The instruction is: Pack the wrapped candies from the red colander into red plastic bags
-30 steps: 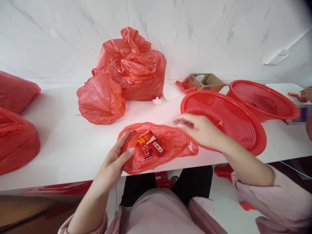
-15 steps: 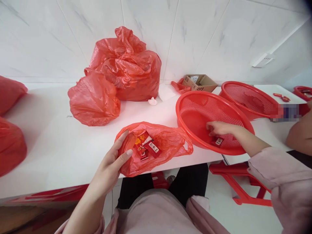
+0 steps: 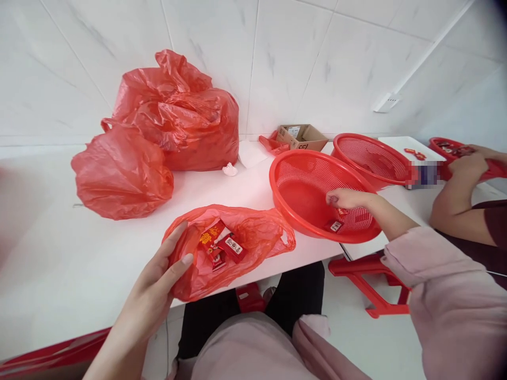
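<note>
On the table's front part lies an open red plastic bag (image 3: 253,248), its left edge gripped between the thumb and fingers of my left hand (image 3: 168,272). Inside it are a red-and-yellow packet (image 3: 212,237) and a dark red packet with a white label (image 3: 233,248). My right hand (image 3: 348,199) reaches into a red mesh basket (image 3: 281,198), its fingers curled closed. A small red packet (image 3: 342,212) shows just beneath these fingers, partly hidden. Another white-labelled packet (image 3: 335,226) lies on the basket floor below my hand.
Knotted red bags (image 3: 190,126) stand against the wall at left. A crumpled white tissue (image 3: 229,169) and an open cardboard box (image 3: 303,138) are behind the basket. A second red basket (image 3: 368,158) is at right, near a co-worker's arms (image 3: 455,184). A red stool (image 3: 372,290) stands below.
The view has turned right, bringing a co-worker's hands at a far-right basket into sight. My right hand has lifted slightly, and a red packet now shows under its fingers. My left hand keeps the bag.
</note>
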{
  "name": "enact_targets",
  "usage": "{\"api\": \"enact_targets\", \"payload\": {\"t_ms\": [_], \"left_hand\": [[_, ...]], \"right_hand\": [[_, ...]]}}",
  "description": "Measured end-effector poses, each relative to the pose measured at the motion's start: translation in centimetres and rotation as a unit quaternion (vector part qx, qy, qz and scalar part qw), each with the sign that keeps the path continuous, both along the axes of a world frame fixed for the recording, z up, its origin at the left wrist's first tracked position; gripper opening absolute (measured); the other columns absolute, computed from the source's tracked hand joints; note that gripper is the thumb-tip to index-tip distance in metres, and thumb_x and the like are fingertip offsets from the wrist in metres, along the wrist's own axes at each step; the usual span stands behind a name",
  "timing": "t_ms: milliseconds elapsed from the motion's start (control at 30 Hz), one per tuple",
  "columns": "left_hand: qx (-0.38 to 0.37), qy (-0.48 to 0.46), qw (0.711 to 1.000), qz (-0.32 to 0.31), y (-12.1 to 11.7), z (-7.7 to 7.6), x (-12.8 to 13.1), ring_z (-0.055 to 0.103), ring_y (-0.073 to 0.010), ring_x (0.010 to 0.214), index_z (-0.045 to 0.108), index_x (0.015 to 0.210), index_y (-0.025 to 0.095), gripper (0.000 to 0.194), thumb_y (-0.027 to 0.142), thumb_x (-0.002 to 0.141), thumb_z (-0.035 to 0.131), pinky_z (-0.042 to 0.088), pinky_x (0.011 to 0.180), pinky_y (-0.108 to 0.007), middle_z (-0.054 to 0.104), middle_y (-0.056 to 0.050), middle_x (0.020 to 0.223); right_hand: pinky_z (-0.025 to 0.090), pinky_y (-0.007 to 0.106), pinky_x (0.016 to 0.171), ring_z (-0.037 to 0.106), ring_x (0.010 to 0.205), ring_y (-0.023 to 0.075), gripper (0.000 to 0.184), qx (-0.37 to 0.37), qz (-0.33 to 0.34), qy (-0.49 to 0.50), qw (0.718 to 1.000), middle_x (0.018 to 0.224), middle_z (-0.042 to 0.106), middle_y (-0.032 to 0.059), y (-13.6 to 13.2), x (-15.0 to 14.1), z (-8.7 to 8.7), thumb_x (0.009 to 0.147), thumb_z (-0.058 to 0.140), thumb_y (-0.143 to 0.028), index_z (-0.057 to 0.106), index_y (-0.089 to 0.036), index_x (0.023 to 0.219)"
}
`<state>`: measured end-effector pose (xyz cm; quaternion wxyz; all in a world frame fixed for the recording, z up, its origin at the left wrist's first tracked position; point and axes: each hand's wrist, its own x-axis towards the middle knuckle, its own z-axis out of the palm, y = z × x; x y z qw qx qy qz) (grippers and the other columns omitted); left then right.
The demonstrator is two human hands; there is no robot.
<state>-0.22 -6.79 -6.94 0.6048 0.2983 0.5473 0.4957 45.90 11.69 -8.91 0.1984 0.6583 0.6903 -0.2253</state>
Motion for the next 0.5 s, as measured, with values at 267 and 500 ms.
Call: {"api": "enact_targets", "payload": {"t_ms": [267, 500], "left_hand": [[0.005, 0.016, 1.000, -0.024, 0.5, -0.5, 0.1, 0.055, -0.0302, 0.129, 0.037, 0.151, 0.029, 0.079, 0.041, 0.080, 0.072, 0.056, 0.095, -0.033, 0.045, -0.007, 0.153], [0.008, 0.017, 1.000, -0.016, 0.2, -0.5, -0.3, 0.065, -0.0267, 0.115, 0.037, 0.151, 0.029, 0.081, 0.041, 0.080, 0.073, 0.060, 0.083, -0.026, 0.057, -0.008, 0.143]], "right_hand": [[0.038, 0.029, 0.054, 0.057, 0.061, 0.0189, 0.030, -0.069, -0.013, -0.018, 0.997, 0.075, 0.065, 0.0057, -3.2, -2.9, -0.6, 0.051, 0.083, -0.018, 0.065, -0.018, 0.076], [0.040, 0.029, 0.059, 0.058, 0.063, 0.0159, 0.014, -0.010, -0.006, 0.077, 0.997, 0.073, 0.066, 0.0043, -2.7, -3.5, 2.1, 0.063, 0.076, -0.024, 0.066, -0.018, 0.071]]}}
